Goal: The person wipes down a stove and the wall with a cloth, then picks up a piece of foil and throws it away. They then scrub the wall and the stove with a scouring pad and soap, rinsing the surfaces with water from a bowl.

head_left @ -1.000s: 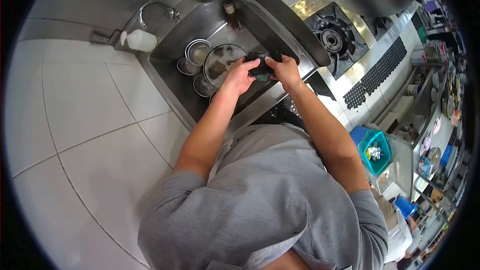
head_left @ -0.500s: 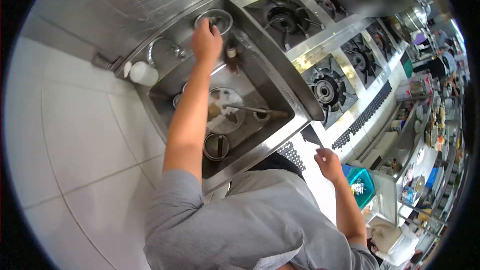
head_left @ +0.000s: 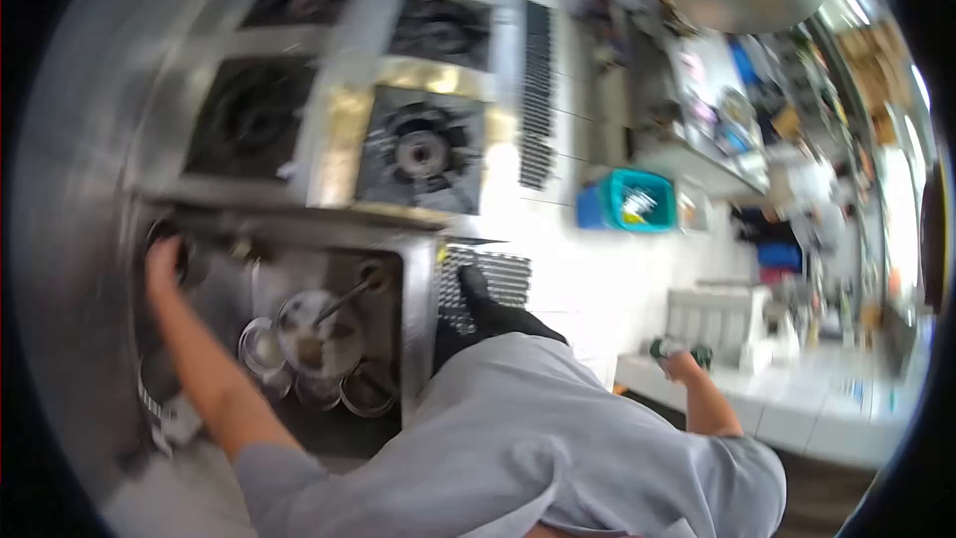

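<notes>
The left hand (head_left: 161, 261) is reaching to the far edge of the sink (head_left: 299, 339), touching a blurred round container there; its grip cannot be told. The right hand (head_left: 679, 359) is stretching out to the tabletop (head_left: 797, 408), clenching a small dark object (head_left: 680, 348).

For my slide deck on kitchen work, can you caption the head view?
Left hand at the sink's far rim over dirty dishes; right hand grips a dark object on a white counter.

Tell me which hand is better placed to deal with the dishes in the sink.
Left, probably. The left hand is stretched over the sink, close above the round dishes. The right hand is far off by the white counter, gripping a small dark object.
</notes>
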{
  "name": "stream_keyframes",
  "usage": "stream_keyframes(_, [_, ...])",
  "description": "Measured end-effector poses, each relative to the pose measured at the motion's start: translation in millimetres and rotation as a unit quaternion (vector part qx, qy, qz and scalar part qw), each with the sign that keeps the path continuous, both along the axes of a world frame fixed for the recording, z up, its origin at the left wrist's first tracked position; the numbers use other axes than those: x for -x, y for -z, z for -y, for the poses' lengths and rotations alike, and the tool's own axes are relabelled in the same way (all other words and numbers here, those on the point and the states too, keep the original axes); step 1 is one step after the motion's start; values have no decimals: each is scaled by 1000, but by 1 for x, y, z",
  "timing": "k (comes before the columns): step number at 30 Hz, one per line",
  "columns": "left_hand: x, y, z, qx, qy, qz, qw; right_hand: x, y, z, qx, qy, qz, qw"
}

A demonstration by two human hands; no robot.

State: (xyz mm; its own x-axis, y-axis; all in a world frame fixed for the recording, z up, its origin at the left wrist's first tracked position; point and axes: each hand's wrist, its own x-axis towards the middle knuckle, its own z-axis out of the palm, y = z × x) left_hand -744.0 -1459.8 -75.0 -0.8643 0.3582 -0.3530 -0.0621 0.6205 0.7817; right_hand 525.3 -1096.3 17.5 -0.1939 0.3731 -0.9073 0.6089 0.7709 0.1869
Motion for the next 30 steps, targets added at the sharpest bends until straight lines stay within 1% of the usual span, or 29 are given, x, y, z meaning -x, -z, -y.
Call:
stream_keyframes(1, [1,-19,8,-65,-73,24,995,-4,13,-3,31,-99,10,995])
stream_keyframes(2, [-32,-61,5,-86,-114,-47,989,18,19,-11,85,-96,77,989])
stream_keyframes(3, [-39,-67,14,-199,-173,-76,962,-5,50,-21,52,-131,-65,988])
stream_keyframes(4, [-82,-102,-5,-147,-228,-82,959,31,42,-22,-14,169,-93,981])
stream_keyframes(5, [-140,-152,-34,-98,-283,-82,951,75,34,-36,-64,435,-100,892])
stream_keyframes(6, [-143,-122,-22,-12,-161,-370,915,91,44,-52,-53,431,-144,889])
stream_keyframes(7, [-155,-95,-6,271,6,-559,783,102,67,-80,-35,420,-192,886])
stream_keyframes(8, [-210,-115,-40,301,-38,-444,843,140,50,-93,-51,425,-234,873])
stream_keyframes(9, [-230,-100,-63,365,-35,-475,800,144,67,-111,-29,384,-321,865])
stream_keyframes(10, [-244,-70,-107,97,-261,-375,885,154,67,-135,-10,375,-350,858])
stream_keyframes(11, [-295,-106,-155,-93,-236,-394,883,159,66,-157,24,386,-372,844])
stream_keyframes(12, [-284,-50,-172,-10,-276,-307,911,173,48,-174,39,376,-381,844])
stream_keyframes(13, [-311,-51,-209,-67,-320,-256,910,177,38,-187,50,373,-387,842])
stream_keyframes(14, [-327,-39,-238,-105,-318,-247,909,181,36,-201,58,361,-385,848])
stream_keyframes(15, [-350,-37,-264,-129,-315,-274,899,174,32,-215,54,361,-373,853])
stream_keyframes(16, [-385,-50,-284,-143,-369,-201,896,163,36,-233,51,362,-357,860])
stream_keyframes(17, [-408,-41,-292,-181,-390,-233,872,149,34,-246,52,367,-339,865])
stream_keyframes(19, [-480,-22,-319,-218,-360,-280,863,103,47,-275,29,320,-339,884])
stream_keyframes(20, [-523,-17,-333,-263,-339,-171,887,88,49,-292,32,305,-334,891])
stream_keyframes(21, [-556,-18,-340,-268,-306,-127,905,73,49,-306,68,155,-307,937])
stream_keyframes(22, [-589,-18,-346,-268,-272,-82,920,58,48,-317,103,3,-272,957])
stream_keyframes(23, [-606,-16,-351,-293,-256,-104,916,46,45,-331,136,-150,-230,952])
stream_keyframes(24, [-617,-16,-354,-318,-239,-127,909,41,32,-337,167,-110,-226,954])
stream_keyframes(25, [-619,-16,-356,-344,-222,-153,900,47,24,-349,166,3,-162,973])
stream_keyframes(26, [-602,-23,-355,-345,-236,-155,895,62,10,-355,146,113,-102,977])
stream_keyframes(27, [-566,-37,-348,-358,-254,-157,885,70,12,-374,143,101,-97,980])
stream_keyframes(28, [-531,-49,-338,-370,-267,-157,876,66,28,-399,176,-118,-164,963])
stream_keyframes(29, [-514,-47,-333,-383,-277,-156,867,64,48,-419,203,-328,-221,896])
stream_keyframes(30, [-520,-38,-335,-385,-282,-149,866,62,68,-436,131,-102,-180,969])
